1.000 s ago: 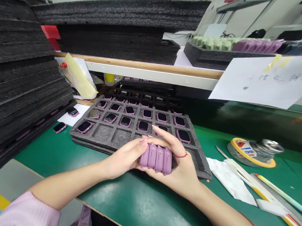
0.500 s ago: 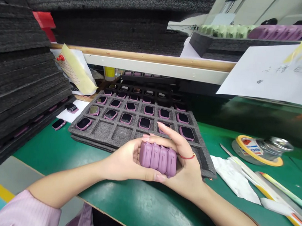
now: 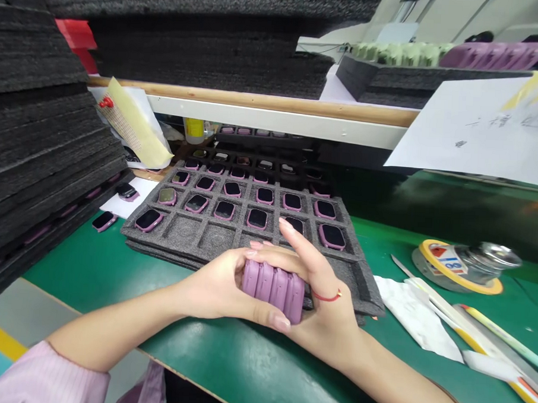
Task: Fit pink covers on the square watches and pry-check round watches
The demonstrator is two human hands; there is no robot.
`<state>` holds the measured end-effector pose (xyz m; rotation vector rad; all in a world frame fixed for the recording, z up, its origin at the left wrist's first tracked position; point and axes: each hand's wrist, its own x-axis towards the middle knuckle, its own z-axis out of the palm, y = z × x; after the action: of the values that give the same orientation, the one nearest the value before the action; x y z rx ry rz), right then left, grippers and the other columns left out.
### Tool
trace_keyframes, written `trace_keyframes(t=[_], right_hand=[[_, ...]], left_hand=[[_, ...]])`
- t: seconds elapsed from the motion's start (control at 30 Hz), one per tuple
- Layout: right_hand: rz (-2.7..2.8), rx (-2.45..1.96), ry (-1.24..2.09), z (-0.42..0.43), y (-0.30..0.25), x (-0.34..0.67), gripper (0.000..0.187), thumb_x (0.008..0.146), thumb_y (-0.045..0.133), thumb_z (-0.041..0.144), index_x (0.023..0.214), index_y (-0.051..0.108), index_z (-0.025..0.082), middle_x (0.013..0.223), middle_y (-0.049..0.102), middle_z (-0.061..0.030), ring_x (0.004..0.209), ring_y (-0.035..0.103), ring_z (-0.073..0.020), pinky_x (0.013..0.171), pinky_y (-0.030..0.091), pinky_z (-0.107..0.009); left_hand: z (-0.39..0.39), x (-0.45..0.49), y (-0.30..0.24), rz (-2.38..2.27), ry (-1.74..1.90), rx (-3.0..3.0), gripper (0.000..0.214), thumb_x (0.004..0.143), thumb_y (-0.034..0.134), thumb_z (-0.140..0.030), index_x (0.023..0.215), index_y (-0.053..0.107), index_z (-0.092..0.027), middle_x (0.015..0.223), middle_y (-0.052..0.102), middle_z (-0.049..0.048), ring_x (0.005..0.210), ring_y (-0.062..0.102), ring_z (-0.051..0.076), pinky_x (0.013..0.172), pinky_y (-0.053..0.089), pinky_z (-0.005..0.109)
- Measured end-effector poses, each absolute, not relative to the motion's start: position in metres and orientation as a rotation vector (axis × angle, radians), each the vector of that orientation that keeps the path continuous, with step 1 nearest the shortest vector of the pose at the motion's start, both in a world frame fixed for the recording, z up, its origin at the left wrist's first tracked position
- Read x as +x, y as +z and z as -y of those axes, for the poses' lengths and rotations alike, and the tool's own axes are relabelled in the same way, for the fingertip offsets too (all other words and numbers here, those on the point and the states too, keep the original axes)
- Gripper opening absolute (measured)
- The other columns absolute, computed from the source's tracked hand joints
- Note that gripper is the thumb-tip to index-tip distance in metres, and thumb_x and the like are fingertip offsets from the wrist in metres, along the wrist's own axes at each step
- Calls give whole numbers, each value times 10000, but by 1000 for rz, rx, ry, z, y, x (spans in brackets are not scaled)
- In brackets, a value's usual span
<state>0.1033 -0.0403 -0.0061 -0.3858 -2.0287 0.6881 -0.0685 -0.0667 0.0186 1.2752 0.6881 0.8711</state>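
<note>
A row of several purple smartwatch cases (image 3: 272, 288), pressed side by side, is held between both hands above the front of the bench. My left hand (image 3: 218, 285) closes round the row's left end, its thumb along the near side. My right hand (image 3: 331, 311) wraps the right end and far side, with the index finger raised; a red string circles the wrist. Behind them lies a dark grey foam tray (image 3: 216, 239) of square pockets. Most visible pockets hold purple watches with black faces, such as one smartwatch (image 3: 257, 219); two front-row pockets show bare foam.
Foam sheets (image 3: 37, 96) are stacked high at left. A wooden-edged shelf (image 3: 255, 103) crosses above the tray. Two loose watches lie at left, one on white paper (image 3: 144, 193). At right are a metal-topped jar (image 3: 457, 269), a white tissue (image 3: 419, 318) and a knife.
Both hands have shifted the row of watch cases slightly left and down, and it is tilted a little differently. The right fingers have moved slightly. The tray has stayed put.
</note>
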Motion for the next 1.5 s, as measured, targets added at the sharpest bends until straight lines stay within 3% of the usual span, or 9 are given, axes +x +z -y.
trace_keyframes(t=[0.1,0.17,0.27,0.43,0.7,0.93,1.1,1.23,1.5], right_hand=[[2162,-371,623,42,-4,105,926,881,720,185,1610,161,293,1529,497,-109,1359,540,-248,1190,410,-460],[2218,-366,650,42,0,107,1038,818,808,330,1613,141,273,1553,460,-119,1438,438,-282,1233,321,-502],[2161,-473,865,41,9,111,1151,670,867,554,1585,230,269,1565,441,-106,1446,424,-294,1212,364,-455],[2124,-665,1027,39,13,110,699,666,909,373,1283,616,224,1210,742,-36,1100,719,-213,972,575,-271],[2124,-653,959,40,13,107,707,610,934,328,1248,659,193,1170,765,-23,1036,746,-189,954,573,-217],[2135,-674,969,40,11,108,700,601,929,273,1244,659,211,1177,763,-22,1040,744,-204,952,585,-258],[2082,-647,1133,41,16,110,678,681,892,330,1295,626,220,1274,716,-67,1142,700,-253,1019,563,-363],[2052,-463,1368,37,20,118,558,897,705,357,1423,537,272,1454,593,-62,1313,589,-246,1095,505,-409],[1955,-545,1344,36,14,111,370,1016,515,451,1296,677,271,1364,663,-14,1256,636,-203,1113,492,-378]], left_hand=[[73,-62,14,-825,1006,1263,394,606,912,-216,949,725,-162,944,736,27,937,696,205,882,560,325],[77,-61,12,-948,1088,1319,475,581,929,-233,1003,723,-167,992,751,41,957,703,217,895,563,334],[80,-65,11,-1042,1140,1505,524,608,922,-254,1086,717,-191,1048,764,41,969,719,217,915,565,332],[77,-73,9,-900,1202,1834,431,707,871,-338,1087,719,-203,1142,761,39,991,738,206,918,576,288],[74,-74,7,-811,1207,1986,401,771,823,-319,1134,704,-200,1187,752,46,985,748,192,925,581,263],[72,-74,2,-814,1210,1988,373,792,802,-349,1108,707,-176,1174,757,63,1015,744,204,944,574,270],[72,-75,2,-851,1211,1964,415,748,837,-335,1120,710,-202,1152,764,53,1018,743,213,940,579,294],[74,-74,6,-866,1201,1926,364,755,829,-275,1092,710,-208,1123,772,45,986,748,196,917,584,291],[72,-74,-1,-939,1199,1923,400,678,872,-267,1037,711,-196,995,792,36,893,753,194,861,588,294]])
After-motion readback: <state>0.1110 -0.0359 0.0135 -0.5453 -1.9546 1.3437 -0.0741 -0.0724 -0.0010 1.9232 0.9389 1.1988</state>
